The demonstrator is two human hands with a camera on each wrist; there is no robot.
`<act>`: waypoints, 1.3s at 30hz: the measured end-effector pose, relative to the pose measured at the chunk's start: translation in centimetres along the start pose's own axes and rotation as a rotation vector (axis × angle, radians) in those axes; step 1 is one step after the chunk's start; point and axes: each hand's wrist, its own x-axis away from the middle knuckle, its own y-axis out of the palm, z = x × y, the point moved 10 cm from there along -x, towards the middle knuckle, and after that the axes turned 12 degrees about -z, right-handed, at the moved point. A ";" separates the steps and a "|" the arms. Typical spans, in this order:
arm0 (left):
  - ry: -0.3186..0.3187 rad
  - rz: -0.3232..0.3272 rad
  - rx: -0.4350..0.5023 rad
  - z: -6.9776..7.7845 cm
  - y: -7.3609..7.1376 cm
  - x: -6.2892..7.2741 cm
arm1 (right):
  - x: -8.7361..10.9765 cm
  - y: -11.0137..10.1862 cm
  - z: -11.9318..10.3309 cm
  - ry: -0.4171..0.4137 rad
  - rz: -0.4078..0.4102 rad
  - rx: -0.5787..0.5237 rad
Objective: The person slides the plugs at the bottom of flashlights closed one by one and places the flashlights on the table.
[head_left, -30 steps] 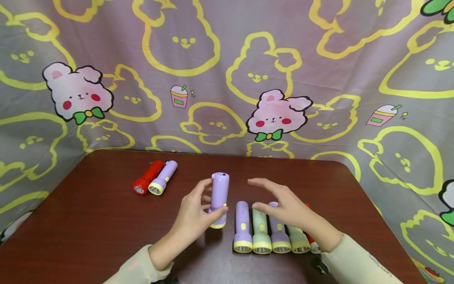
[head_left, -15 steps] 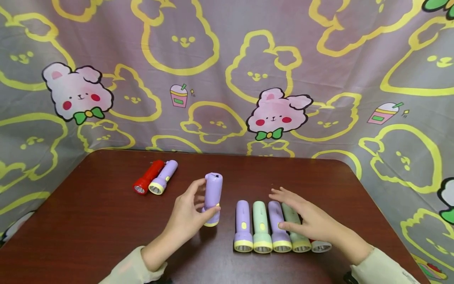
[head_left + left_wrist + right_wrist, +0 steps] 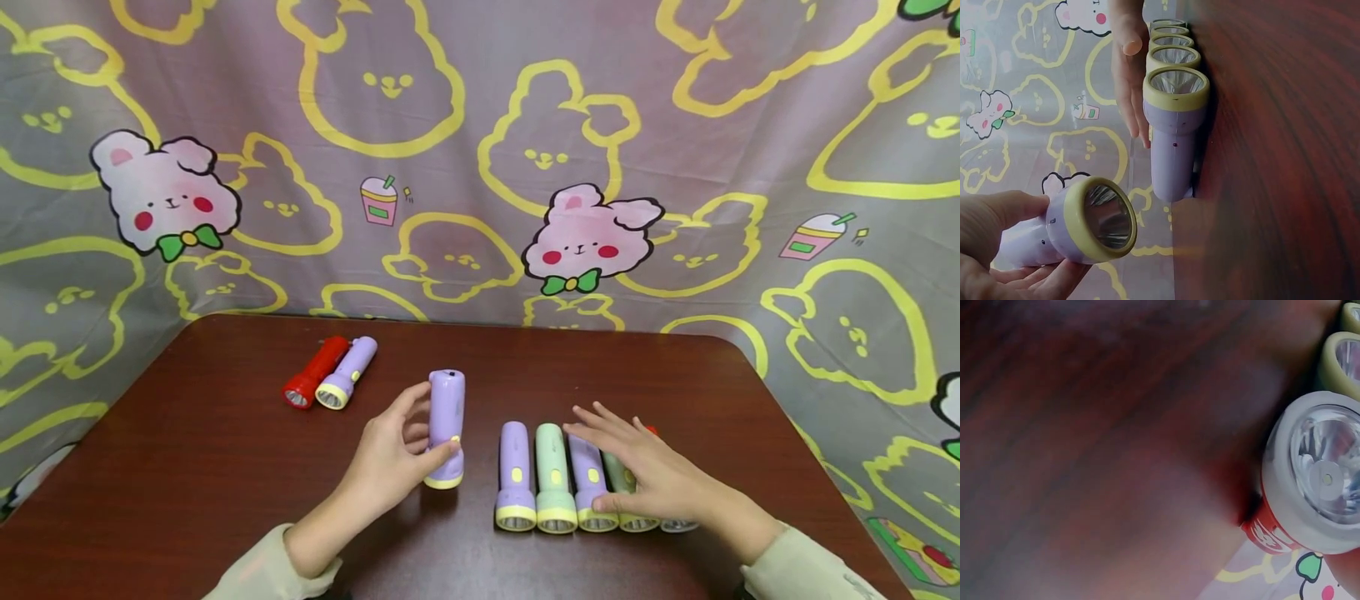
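Observation:
My left hand [image 3: 386, 454] grips a purple flashlight [image 3: 447, 408] around its body, lens end down, with the thumb near the yellow switch. In the left wrist view its yellow-rimmed head [image 3: 1082, 219] points away from the hand. Over the right part of a flashlight row hovers my right hand [image 3: 652, 475], its fingers spread and nothing gripped. From the left the row has a purple flashlight [image 3: 514, 467], a green flashlight [image 3: 552, 471] and another purple flashlight [image 3: 587, 467]. A second green one [image 3: 637, 522] is partly covered by the hand. The red flashlight with a white head [image 3: 1282, 462] ends the row.
At the back left of the brown table [image 3: 225, 467] a red flashlight [image 3: 315, 373] lies beside a purple flashlight [image 3: 347, 372]. A patterned cloth [image 3: 450, 100] hangs behind the table and along its sides.
My right hand has moved right, from the gap near the row's left end to above its right part. The left hand has shifted slightly left with the purple flashlight.

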 end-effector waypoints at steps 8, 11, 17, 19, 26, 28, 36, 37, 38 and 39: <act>0.002 -0.088 0.020 -0.6 1.1 0.2 | -0.1 0.7 0.4 0.010 -0.023 0.035; 0.000 -0.124 0.038 -1.0 1.8 0.1 | -0.2 1.0 0.3 0.002 -0.033 0.048; -0.030 -0.190 0.088 -2.0 3.0 0.2 | -0.2 1.2 0.2 0.004 -0.032 0.071; -0.033 -0.210 0.091 -2.3 3.4 0.3 | -0.2 1.1 0.2 0.005 -0.027 0.075; -0.052 -0.276 0.070 -3.2 4.9 0.3 | -0.1 1.1 0.0 0.012 -0.022 0.072; -0.062 -0.286 0.068 -3.5 5.3 0.2 | -0.2 1.2 0.0 0.013 -0.023 0.071; -0.076 -0.290 0.053 -3.8 5.9 -0.1 | -0.1 1.1 0.2 0.020 -0.014 0.084; -0.082 -0.287 0.059 -3.8 6.0 -0.1 | -0.1 1.1 0.2 0.019 -0.014 0.083; -0.089 -0.283 0.059 -3.9 6.0 -0.1 | -0.1 1.1 0.2 0.019 -0.016 0.080; -0.094 -0.278 0.052 -4.0 6.0 -0.1 | -0.2 1.1 0.2 0.019 -0.017 0.079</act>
